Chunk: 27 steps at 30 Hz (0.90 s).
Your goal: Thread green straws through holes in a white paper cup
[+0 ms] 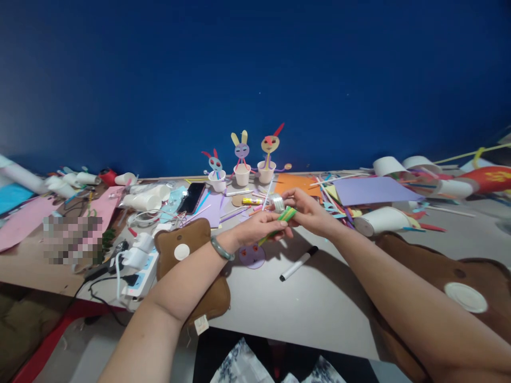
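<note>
My left hand, with a bracelet on its wrist, is closed on a folded green strip. My right hand meets it at the strip's right side, its fingers bent around a silvery roll that looks like tape. Below the hands lies a round purple paper face, partly covered by my left hand. A white marker with black ends rests on the table to the right of it. Just behind the hands is a yellow glue stick or marker.
Three paper-faced figures stand in white cups by the blue wall. A phone, power strip and brown bear-shaped cushion are left. Orange paper, purple paper, a paper roll and another brown cushion lie right.
</note>
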Each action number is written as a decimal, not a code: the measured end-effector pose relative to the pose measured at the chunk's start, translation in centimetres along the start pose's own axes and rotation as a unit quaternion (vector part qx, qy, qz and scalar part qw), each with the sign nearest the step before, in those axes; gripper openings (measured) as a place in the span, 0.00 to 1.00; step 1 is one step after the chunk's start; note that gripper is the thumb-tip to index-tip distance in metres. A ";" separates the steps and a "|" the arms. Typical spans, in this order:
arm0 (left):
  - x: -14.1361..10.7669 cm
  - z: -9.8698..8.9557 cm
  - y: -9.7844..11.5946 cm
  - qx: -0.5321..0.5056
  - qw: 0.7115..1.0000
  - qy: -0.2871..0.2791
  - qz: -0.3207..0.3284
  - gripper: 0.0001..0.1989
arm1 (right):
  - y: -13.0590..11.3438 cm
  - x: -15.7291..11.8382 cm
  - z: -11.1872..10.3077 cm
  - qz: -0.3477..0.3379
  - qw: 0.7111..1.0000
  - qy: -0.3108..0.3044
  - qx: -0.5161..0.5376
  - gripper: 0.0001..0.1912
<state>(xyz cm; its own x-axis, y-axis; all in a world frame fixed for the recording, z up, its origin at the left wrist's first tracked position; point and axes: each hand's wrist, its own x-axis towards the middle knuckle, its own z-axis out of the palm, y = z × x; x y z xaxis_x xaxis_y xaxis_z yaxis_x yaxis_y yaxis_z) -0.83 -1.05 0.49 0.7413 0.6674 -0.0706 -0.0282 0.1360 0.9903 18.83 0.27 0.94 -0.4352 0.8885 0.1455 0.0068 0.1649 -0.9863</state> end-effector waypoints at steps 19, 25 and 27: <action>0.4 -0.5 -0.1 -0.036 0.999 0.024 0.022 0.27 | 0.1 -0.3 -1.0 -0.109 0.978 0.055 -0.168 0.20; 0.6 -0.4 0.0 -0.013 0.996 0.070 0.055 0.26 | 0.2 -0.1 -0.9 -0.139 0.970 0.107 -0.170 0.19; 0.7 -0.2 -0.1 0.003 0.995 0.077 0.067 0.25 | 0.0 0.0 -0.7 -0.152 0.962 0.131 -0.186 0.18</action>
<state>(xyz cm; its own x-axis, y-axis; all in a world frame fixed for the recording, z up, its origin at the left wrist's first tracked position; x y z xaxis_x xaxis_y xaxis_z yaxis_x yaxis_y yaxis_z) -0.49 -0.43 0.32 0.6202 0.7831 0.0460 -0.1158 0.0334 0.9927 19.50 0.55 1.04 -0.2263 0.8449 0.4848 0.2578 0.5319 -0.8066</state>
